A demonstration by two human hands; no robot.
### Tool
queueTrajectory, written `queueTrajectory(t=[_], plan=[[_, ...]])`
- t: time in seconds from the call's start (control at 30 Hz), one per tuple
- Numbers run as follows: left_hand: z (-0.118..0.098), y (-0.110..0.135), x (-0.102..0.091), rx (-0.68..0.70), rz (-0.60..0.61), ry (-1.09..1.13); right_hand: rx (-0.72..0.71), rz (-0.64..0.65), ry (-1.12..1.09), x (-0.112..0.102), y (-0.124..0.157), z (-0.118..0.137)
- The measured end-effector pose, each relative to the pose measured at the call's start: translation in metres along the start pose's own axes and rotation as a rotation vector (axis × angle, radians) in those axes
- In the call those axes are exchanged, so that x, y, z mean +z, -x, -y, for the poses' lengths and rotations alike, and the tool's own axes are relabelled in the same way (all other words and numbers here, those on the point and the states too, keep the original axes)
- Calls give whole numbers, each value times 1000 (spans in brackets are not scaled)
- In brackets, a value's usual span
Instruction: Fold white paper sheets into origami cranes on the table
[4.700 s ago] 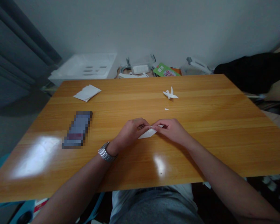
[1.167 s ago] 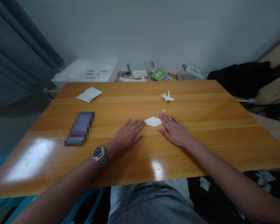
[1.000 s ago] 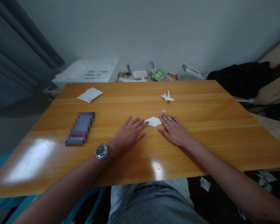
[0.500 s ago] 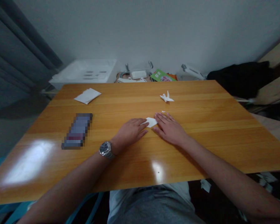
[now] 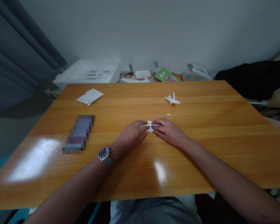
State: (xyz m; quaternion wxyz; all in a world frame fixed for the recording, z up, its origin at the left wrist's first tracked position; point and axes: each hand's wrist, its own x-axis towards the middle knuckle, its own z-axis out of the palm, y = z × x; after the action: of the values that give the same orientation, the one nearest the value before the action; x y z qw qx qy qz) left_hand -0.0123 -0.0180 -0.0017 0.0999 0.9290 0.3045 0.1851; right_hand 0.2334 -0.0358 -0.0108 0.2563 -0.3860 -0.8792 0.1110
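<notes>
Between left grip [image 5: 132,133] and right grip [image 5: 171,132] lies small folded white paper [image 5: 150,129], low over bench [image 5: 133,174]. Each grip pinches one end, thumb against fingers. Just beyond right grip: paper scrap [image 5: 169,114]; farther, paper bird [image 5: 172,99]. Well left of left grip: pixelated dark device [image 5: 79,132].

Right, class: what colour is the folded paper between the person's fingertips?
The folded paper is white, seen best in the head view.
</notes>
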Motion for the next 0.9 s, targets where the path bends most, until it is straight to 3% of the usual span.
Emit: queueTrajectory(t=[0.6,0.9], plan=[[4,-7,18,-43,-142,200,15,-64,-162,7,-2,-6],[3,-7,18,-66,-131,202,71,-64,-217,5,-4,-3]])
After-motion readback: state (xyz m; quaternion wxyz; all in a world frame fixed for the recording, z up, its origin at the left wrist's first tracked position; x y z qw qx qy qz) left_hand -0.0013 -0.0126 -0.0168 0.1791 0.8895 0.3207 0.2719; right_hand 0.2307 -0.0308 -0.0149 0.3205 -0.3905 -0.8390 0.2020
